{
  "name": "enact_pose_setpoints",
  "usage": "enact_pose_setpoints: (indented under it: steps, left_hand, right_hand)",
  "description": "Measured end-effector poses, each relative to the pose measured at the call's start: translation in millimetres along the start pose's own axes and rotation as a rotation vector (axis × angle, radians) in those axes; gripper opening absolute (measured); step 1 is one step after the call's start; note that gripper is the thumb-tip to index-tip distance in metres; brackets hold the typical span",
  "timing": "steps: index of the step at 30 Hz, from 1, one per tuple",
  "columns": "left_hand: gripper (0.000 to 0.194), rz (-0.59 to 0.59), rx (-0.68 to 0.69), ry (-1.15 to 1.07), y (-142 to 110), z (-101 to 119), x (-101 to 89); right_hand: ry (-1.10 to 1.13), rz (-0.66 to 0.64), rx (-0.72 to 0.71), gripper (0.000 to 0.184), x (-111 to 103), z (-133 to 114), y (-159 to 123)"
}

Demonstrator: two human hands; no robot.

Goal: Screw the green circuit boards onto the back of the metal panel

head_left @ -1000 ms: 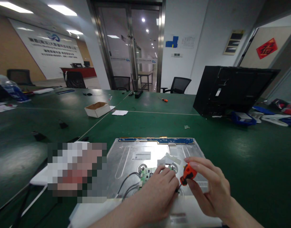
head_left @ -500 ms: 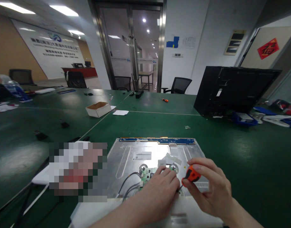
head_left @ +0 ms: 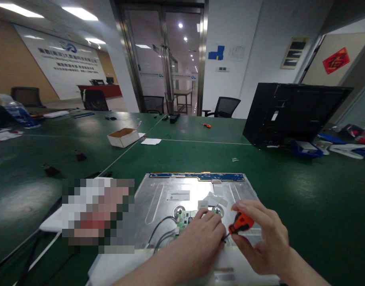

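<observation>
A metal-backed display panel point(head_left: 158, 198) lies in front of me, with a blue circuit strip point(head_left: 182, 176) along its far edge. My right hand point(head_left: 267, 234) grips the orange and black handle of a screwdriver point(head_left: 243, 223) between thumb and fingers. The screwdriver's shaft slants down to the left, and its tip disappears beside my left hand point(head_left: 204, 234). That hand is curled over a green circuit board point(head_left: 184, 217) on the panel; its fingertips, and anything they pinch, are hidden. Dark cables point(head_left: 158, 230) run from the board's left side.
Left of the panel is a white object with a blurred-out patch point(head_left: 96, 210), cables trailing from it. Farther back are an open white box point(head_left: 123, 138), a second orange screwdriver point(head_left: 206, 125) and, at right, a large black monitor point(head_left: 292, 113) on the green table point(head_left: 188, 153).
The screwdriver handle has turned slightly in my right hand, and the fingers around it have shifted a little. My left hand stays in place over the board.
</observation>
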State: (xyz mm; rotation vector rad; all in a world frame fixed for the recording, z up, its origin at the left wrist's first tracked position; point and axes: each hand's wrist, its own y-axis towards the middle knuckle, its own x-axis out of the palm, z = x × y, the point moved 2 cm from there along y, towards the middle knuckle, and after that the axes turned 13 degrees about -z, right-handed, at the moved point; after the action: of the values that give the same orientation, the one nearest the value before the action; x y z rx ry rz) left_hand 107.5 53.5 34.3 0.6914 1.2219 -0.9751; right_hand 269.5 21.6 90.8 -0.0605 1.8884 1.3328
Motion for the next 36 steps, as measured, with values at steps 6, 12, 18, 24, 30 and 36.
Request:
enact_pose_setpoints:
  steps: [6,12,18,24,30,36]
  left_hand:
    - [0.014,0.040,0.001,0.016,0.8,-1.2,5.0]
    - [0.023,-0.008,-0.004,-0.011,0.9,-1.1,2.6]
    - [0.018,0.008,-0.002,-0.008,-1.1,0.3,-0.6]
    - [0.018,0.000,-0.010,-0.023,0.4,0.0,1.5]
    - [0.025,-0.015,-0.007,-0.027,0.7,-0.3,0.3]
    - [0.019,-0.004,-0.012,0.003,0.3,-0.6,1.3]
  right_hand:
    - [0.010,-0.012,0.004,0.040,0.5,0.6,-0.6]
    - [-0.001,0.015,0.012,0.034,4.0,1.2,1.3]
    - [0.028,-0.034,0.002,0.038,1.2,0.5,-2.1]
    - [0.053,0.011,0.009,0.042,2.8,1.2,0.6]
    - [-0.007,0.025,0.009,0.036,1.9,0.2,4.6]
    - [0.018,-0.042,-0.008,0.042,-1.3,-0.6,1.3]
